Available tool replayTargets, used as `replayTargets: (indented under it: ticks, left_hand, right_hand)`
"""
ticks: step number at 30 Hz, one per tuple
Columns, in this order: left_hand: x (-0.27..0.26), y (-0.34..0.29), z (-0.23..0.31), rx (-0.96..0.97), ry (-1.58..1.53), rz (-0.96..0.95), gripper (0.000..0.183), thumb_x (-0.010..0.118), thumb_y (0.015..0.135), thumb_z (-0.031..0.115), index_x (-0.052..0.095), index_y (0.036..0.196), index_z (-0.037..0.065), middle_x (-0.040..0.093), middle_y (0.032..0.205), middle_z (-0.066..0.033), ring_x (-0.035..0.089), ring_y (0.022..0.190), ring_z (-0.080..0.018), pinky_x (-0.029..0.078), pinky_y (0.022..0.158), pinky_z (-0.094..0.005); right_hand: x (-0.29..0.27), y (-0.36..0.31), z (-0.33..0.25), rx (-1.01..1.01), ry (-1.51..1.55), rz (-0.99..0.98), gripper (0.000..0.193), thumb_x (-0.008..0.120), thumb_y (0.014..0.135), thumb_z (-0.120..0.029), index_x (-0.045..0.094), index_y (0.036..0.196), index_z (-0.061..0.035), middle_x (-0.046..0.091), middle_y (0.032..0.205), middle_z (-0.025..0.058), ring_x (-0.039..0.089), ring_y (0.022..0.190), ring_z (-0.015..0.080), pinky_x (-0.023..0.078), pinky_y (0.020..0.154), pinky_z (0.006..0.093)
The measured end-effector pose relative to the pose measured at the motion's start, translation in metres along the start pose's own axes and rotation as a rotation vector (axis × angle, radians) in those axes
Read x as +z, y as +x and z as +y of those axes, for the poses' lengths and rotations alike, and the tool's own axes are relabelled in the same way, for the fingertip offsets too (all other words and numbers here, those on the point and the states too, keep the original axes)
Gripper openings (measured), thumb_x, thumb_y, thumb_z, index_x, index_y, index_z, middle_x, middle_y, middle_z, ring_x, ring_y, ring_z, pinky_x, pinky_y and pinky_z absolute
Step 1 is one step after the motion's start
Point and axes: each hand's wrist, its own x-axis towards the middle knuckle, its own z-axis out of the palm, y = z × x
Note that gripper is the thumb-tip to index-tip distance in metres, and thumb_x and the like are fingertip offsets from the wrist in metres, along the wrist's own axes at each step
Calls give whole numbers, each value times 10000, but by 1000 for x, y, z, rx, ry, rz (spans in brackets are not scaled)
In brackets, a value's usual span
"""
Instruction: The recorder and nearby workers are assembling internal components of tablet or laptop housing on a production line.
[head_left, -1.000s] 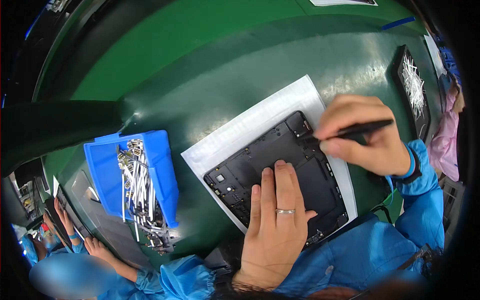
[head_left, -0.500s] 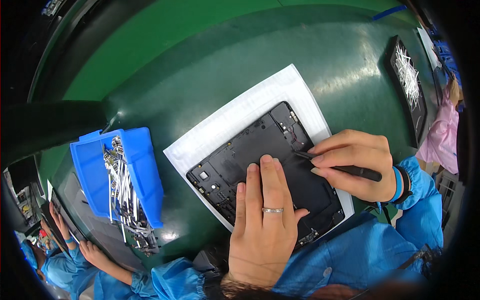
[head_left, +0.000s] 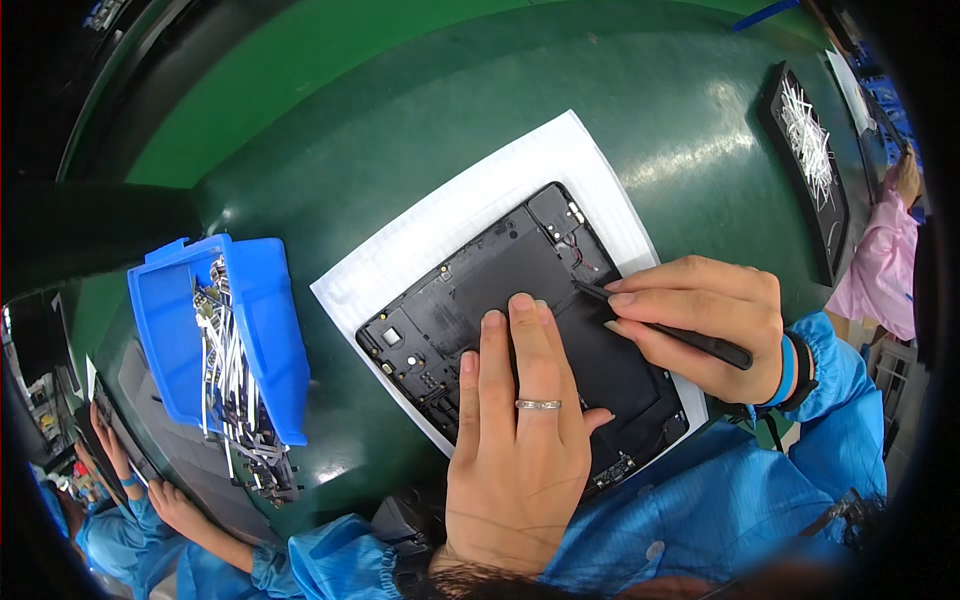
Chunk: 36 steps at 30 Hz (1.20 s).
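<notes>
A black tablet back housing (head_left: 490, 285) lies tilted on a white sheet (head_left: 400, 262), its inner side facing up. Small parts sit along its edges, with thin red wires (head_left: 578, 250) near the upper right corner. My left hand (head_left: 525, 420) rests flat on the housing, fingers stretched out, a ring on one of them. Black tweezers (head_left: 690, 338) are pinched in my right hand (head_left: 715, 315) at the housing's right side. Their tips are over the housing's inner surface, below the red wires; whether they grip anything I cannot tell.
At left stands a blue bin (head_left: 270, 330) with white strip-like flat cables (head_left: 235, 370) spilling over its front. A black tray (head_left: 790, 150) of thin white strips stands far right. Co-workers' hands (head_left: 185, 510) show at lower left; a pink sleeve (head_left: 885, 250) shows at right.
The whole view has shifted slightly, so the bin, sheet and housing appear a little further left and up. The tweezer tips have moved slightly over the housing; my left hand stays flat.
</notes>
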Motion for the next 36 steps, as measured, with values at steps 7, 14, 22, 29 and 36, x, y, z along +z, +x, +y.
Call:
replayTargets:
  ticks: [7,14,22,29,36]
  left_hand:
    - [2,0,2,9,-8,18,902,736,867,481,467,1510,-93,408,1581,-191,479,1441,-333,463,1164,-426]
    - [-1,0,-4,6,-31,6,905,741,860,478,467,1511,-88,418,1578,-190,481,1438,-336,468,1160,-429]
    - [-4,3,-4,9,-62,2,927,752,839,488,465,1509,-86,433,1572,-174,506,1420,-329,513,1119,-423]
    - [-14,8,-8,-18,-117,77,772,784,837,423,574,1419,-39,523,1465,-128,608,1286,-279,613,948,-328]
    - [-17,17,-12,-15,-206,245,450,828,859,150,680,1237,-46,658,1241,-156,703,1001,-346,594,810,-378]
  right_hand:
    - [-3,-4,-1,13,-15,-38,293,816,808,78,760,1091,25,762,1062,211,776,915,286,626,762,326]
    - [3,1,1,24,56,14,301,807,813,76,782,1106,10,764,1060,174,766,891,274,629,724,324]
    - [-1,-1,7,32,107,22,298,814,817,66,786,1108,7,768,1058,177,769,893,280,630,746,328]
    - [0,-3,14,46,194,42,275,823,816,53,792,1085,10,777,1055,180,772,902,282,627,763,335]
    - [-1,-4,14,48,215,59,272,818,816,59,796,1081,-1,776,1031,170,768,884,271,620,740,316]
